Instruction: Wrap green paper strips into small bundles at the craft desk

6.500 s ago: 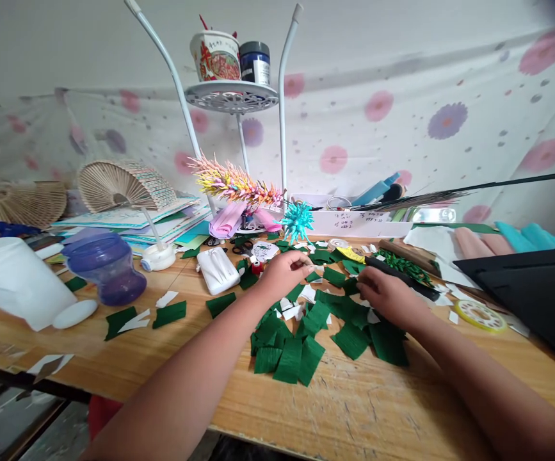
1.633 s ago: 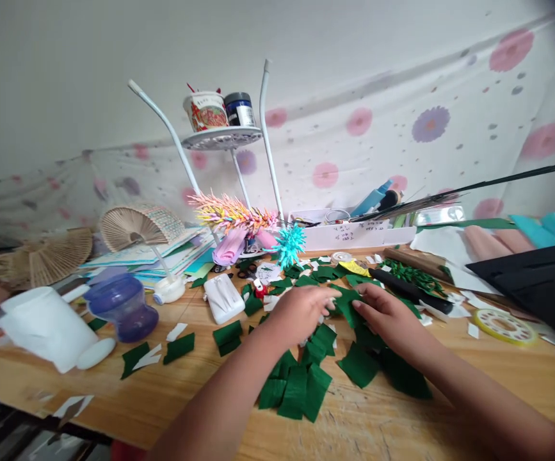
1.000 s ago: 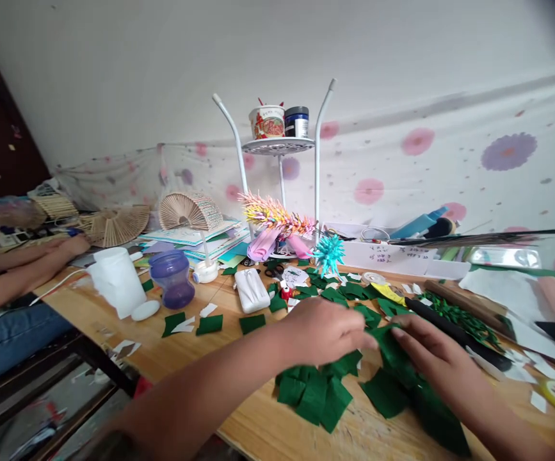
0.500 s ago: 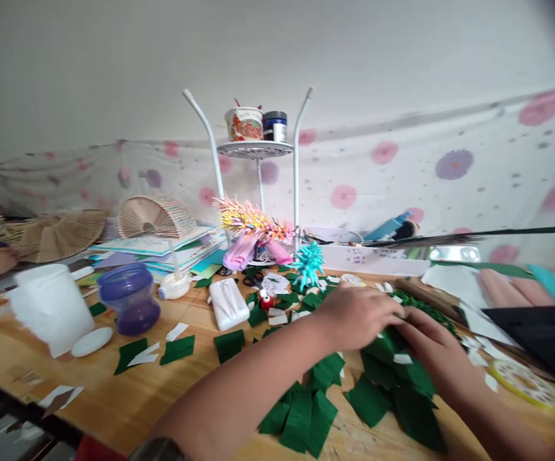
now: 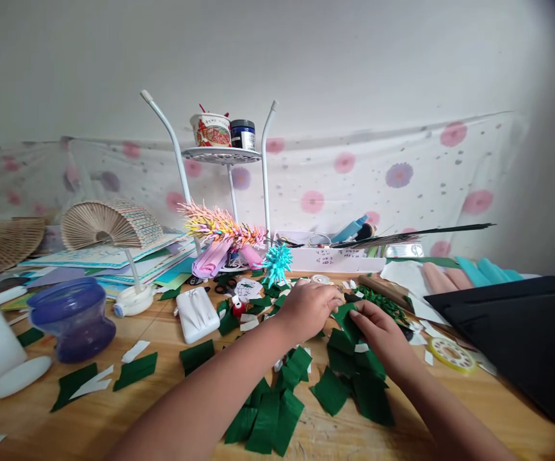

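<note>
My right hand (image 5: pixel 380 330) pinches a piece of green crepe paper (image 5: pixel 347 321) between thumb and fingertips. Just left of it is my left hand (image 5: pixel 310 308), its fingers closed together near the paper's edge; what they hold, if anything, is too small to make out. Below the hands lie many cut green crepe paper pieces (image 5: pixel 277 410), some overlapping in loose piles. Small white paper scraps (image 5: pixel 361 348) are scattered among them. A turquoise spiky flower (image 5: pixel 277 264) stands just beyond my left hand.
A white case (image 5: pixel 197 315), purple cup (image 5: pixel 73 320) and fan-shaped stick craft (image 5: pixel 109 225) stand left. Right are a yellow tape roll (image 5: pixel 452 355) and black folder (image 5: pixel 507 339). Behind stands a white metal stand (image 5: pixel 222 153) bearing a noodle tub (image 5: pixel 211 131) and blue jar (image 5: pixel 242 134).
The view has swung about. Half a second ago my hands met at the fingertips; now they are slightly apart, with the green crepe paper showing between them.
</note>
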`<control>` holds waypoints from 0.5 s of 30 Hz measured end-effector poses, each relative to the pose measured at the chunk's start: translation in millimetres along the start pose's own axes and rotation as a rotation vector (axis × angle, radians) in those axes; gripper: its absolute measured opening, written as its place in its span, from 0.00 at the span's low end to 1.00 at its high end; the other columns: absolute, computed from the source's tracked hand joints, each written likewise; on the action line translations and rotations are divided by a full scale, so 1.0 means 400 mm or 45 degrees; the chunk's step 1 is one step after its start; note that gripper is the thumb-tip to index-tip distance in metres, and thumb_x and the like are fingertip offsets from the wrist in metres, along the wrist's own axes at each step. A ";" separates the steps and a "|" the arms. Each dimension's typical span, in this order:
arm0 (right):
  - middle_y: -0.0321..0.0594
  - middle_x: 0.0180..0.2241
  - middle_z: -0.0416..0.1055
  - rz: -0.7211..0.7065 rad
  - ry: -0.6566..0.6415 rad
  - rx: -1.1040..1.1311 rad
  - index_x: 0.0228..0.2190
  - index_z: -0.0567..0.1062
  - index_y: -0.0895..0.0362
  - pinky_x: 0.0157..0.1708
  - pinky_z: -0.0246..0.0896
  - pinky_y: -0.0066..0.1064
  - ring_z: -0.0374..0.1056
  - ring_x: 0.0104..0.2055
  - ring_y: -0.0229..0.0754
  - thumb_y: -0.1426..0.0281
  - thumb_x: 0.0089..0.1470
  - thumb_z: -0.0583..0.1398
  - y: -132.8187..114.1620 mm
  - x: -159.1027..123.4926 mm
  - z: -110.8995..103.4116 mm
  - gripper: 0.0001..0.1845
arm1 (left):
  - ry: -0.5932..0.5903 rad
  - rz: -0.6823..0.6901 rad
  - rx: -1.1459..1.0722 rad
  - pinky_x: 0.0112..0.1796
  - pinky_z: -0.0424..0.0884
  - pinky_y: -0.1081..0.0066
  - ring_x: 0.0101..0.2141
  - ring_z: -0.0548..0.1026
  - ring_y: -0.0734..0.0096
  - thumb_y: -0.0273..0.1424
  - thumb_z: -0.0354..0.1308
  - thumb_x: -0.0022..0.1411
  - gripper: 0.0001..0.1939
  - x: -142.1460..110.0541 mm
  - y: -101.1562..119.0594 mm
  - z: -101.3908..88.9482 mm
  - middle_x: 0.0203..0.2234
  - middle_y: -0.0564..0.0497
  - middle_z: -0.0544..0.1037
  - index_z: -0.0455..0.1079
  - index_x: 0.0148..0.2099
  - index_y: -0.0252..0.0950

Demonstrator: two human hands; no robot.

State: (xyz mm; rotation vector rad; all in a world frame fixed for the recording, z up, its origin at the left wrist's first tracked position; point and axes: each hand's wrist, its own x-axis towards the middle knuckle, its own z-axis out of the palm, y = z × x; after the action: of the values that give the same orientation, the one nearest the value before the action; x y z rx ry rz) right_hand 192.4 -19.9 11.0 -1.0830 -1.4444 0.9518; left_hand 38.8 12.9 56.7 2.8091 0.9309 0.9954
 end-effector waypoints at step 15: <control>0.29 0.19 0.53 -0.035 0.011 -0.166 0.22 0.63 0.58 0.20 0.44 0.23 0.49 0.21 0.32 0.67 0.46 0.53 0.006 0.017 0.000 0.08 | -0.027 0.083 0.203 0.30 0.57 0.72 0.28 0.67 0.69 0.41 0.51 0.52 0.14 0.005 -0.014 0.035 0.23 0.51 0.70 0.64 0.27 0.35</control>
State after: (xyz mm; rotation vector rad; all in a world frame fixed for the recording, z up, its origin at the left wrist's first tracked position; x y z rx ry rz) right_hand 192.4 -12.7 10.6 -1.1575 -1.5273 0.8418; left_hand 45.2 21.3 45.5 2.9926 0.9630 0.9361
